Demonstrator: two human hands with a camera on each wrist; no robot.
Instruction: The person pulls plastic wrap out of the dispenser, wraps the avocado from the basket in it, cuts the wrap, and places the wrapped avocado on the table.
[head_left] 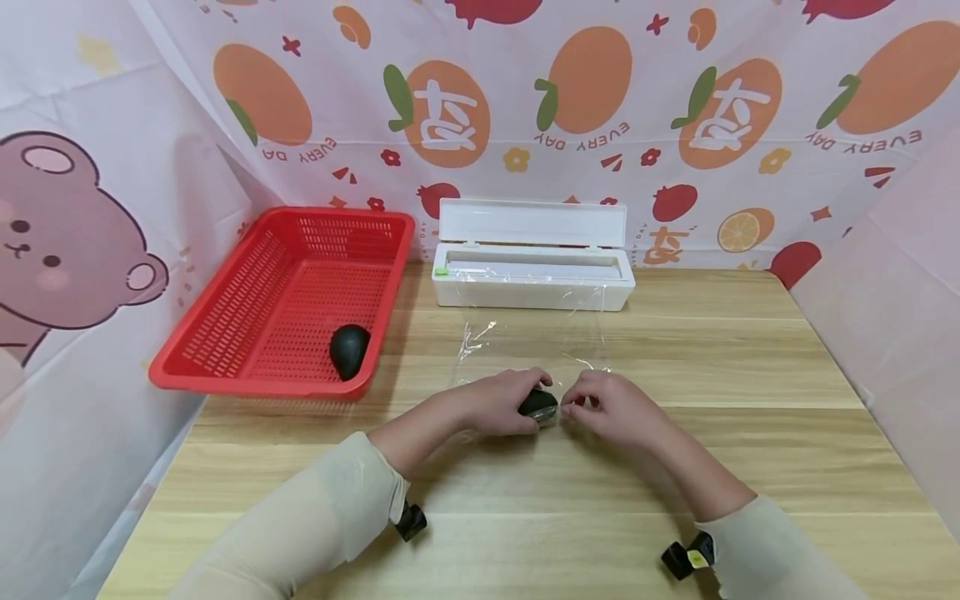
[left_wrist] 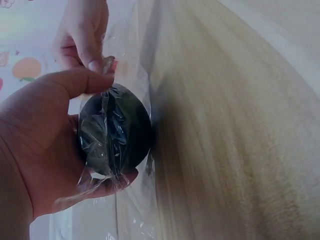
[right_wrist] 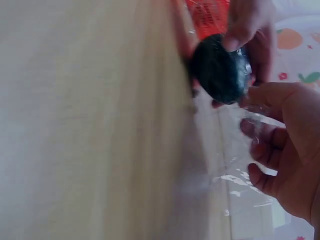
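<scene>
From my head, my left hand [head_left: 498,404] hides part of the dark avocado [head_left: 538,404]. It is in front of the white wrap box [head_left: 534,293], and the clear plastic wrap [head_left: 525,333] is hard to see. From my left wrist, some fingers hide behind the avocado; my left hand grips it, and my right hand [head_left: 611,408] pinches wrap beside it. From my right wrist, my right hand is cut off, its fingers curled at the wrap.
</scene>
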